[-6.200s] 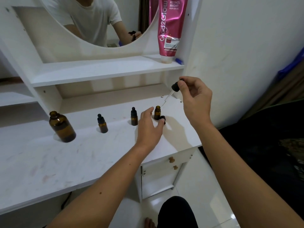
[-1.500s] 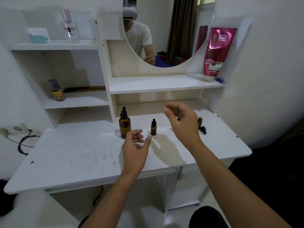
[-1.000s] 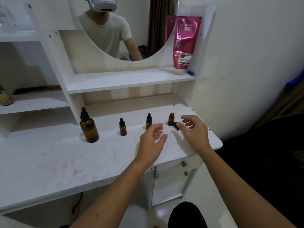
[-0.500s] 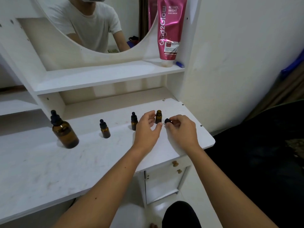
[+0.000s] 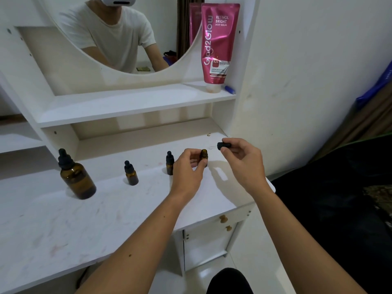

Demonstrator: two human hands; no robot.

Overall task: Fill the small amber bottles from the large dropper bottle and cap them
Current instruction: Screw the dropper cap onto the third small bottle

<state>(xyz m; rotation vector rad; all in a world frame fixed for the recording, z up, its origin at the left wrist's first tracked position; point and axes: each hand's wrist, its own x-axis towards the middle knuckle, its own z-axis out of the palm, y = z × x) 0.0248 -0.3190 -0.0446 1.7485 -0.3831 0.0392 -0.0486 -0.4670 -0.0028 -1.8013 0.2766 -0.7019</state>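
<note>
**Open bottle held, dropper cap lifted beside it**

The left hand (image 5: 187, 168) curls its fingers round the open bottle (image 5: 204, 155) standing on the desk (image 5: 63, 219). The right hand (image 5: 241, 162) pinches the dropper cap (image 5: 223, 145) just right of the bottle's mouth, its glass tube pointing left. Two capped bottles (image 5: 131, 173) (image 5: 169, 163) stand to the left, the big bottle (image 5: 74, 177) further left, capped. A pink tube (image 5: 217, 45) stands on the shelf (image 5: 127, 102)
</note>
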